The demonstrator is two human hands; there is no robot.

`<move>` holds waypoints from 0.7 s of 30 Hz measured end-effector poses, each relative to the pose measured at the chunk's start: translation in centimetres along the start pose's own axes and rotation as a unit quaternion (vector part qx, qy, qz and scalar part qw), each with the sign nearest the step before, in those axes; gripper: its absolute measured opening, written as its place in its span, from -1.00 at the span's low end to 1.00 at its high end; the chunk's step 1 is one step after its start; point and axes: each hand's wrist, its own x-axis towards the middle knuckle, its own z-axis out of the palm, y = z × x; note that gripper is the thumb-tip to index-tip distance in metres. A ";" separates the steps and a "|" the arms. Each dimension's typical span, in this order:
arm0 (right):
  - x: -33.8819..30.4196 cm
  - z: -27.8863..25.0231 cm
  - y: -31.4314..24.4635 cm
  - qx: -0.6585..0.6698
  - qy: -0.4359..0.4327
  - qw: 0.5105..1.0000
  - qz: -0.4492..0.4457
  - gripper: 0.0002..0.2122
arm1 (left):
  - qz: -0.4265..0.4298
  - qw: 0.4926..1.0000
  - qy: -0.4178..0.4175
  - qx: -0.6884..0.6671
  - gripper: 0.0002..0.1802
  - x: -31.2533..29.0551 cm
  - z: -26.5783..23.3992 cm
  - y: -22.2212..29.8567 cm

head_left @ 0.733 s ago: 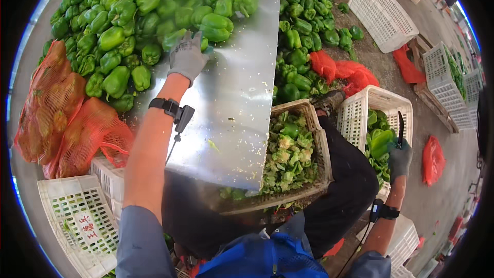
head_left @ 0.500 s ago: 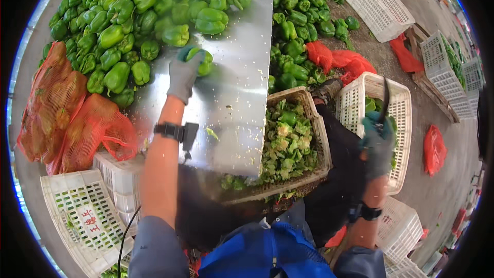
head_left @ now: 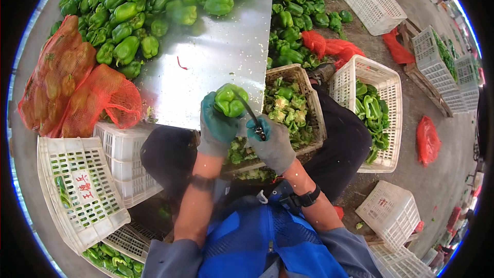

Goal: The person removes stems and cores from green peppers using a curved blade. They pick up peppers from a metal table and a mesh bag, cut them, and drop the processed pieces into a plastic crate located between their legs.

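Note:
My gloved left hand (head_left: 218,122) grips a green bell pepper (head_left: 226,101) over the near edge of the metal tabletop (head_left: 180,87). In my gloved right hand (head_left: 271,141) is a knife (head_left: 248,106), its dark curved blade reaching up against the pepper's top. Whether the blade has gone into the flesh, I cannot tell. Below and right of the pepper, a crate (head_left: 321,123) holds pepper cores and scraps (head_left: 287,110). A white crate (head_left: 396,123) at my right has cut green peppers (head_left: 371,110) in it.
Whole bell peppers (head_left: 126,10) are heaped on the far left of the table, more (head_left: 296,10) beyond its right edge. Red mesh sacks (head_left: 59,72) lie at the left. White crates (head_left: 82,190) stand at lower left, another (head_left: 371,2) at far right. A red bag (head_left: 428,141) lies on the floor.
My left hand has brought the pepper from the table nearer to me. My right hand has swung the knife left from the white crate to the pepper.

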 end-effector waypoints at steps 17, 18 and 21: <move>1.5 4.3 2.4 -0.175 0.007 0.982 -0.064 -0.64 | -0.058 0.987 0.058 -0.136 -0.37 -1.7 -0.6 -0.5; 1.5 4.4 2.2 -0.198 0.027 0.977 -0.069 -0.65 | -0.047 0.993 0.080 -0.073 -0.41 -1.5 -0.8 -0.6; 1.7 4.1 1.6 -0.193 -0.004 0.980 -0.058 -0.71 | -0.016 0.986 0.141 0.089 -0.45 -1.8 -0.3 -0.6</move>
